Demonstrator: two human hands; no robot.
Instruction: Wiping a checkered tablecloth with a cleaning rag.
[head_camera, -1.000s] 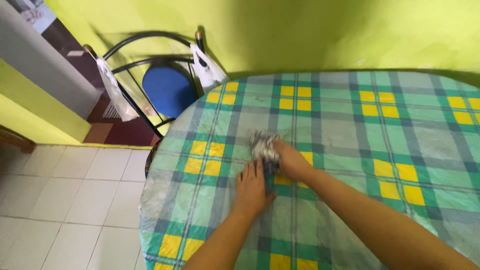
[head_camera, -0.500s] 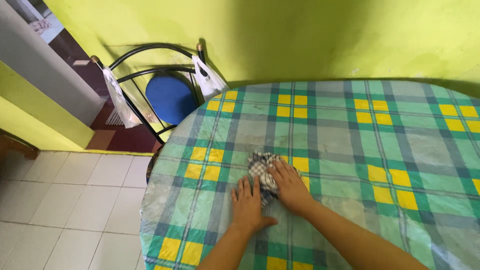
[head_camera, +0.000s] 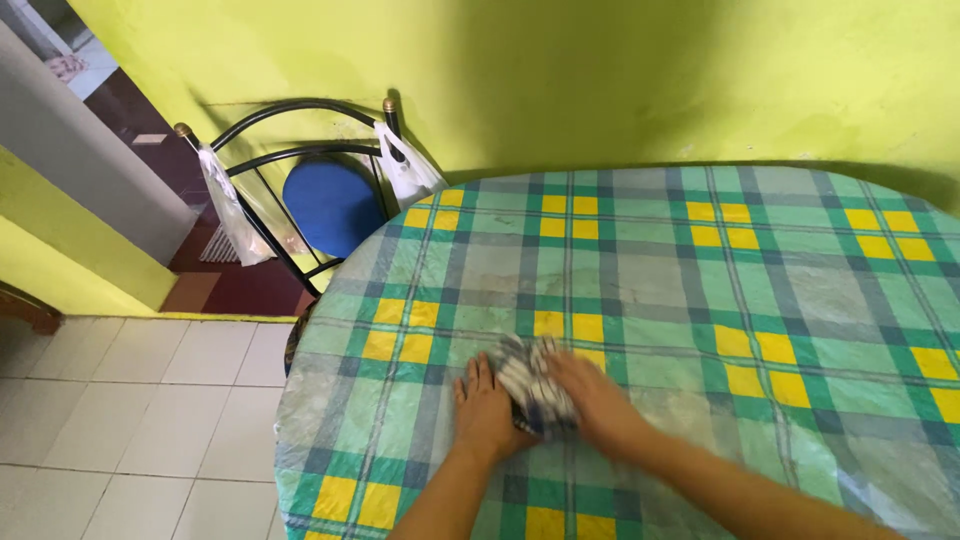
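Leftmost, beyond the table's rounded edge, a black metal chair with a round blue seat (head_camera: 330, 205) stands against the yellow-green wall (head_camera: 600, 70), two thin plastic bags hanging from its back posts; pale floor tiles (head_camera: 130, 420) lie below it.

Nearer the middle, the round table under a green, grey and yellow checked plastic cover (head_camera: 780, 290) carries a crumpled blue-and-white checked cloth (head_camera: 532, 378), which sits toward the table's left front part, well in from the rim. The left hand (head_camera: 485, 412) lies flat with fingers spread, its inner side touching the cloth's left edge; it presses rather than grips. Right of the cloth, the right hand (head_camera: 598, 397) rests palm down on the bunched fabric, fingers loosely curved over it, neither hand truly clamped.

Because the plastic cover looks slick and loose, hard pushing could make it wrinkle or slide toward the table's left edge. With only flat palms on it, the cloth could also slip out between the hands.
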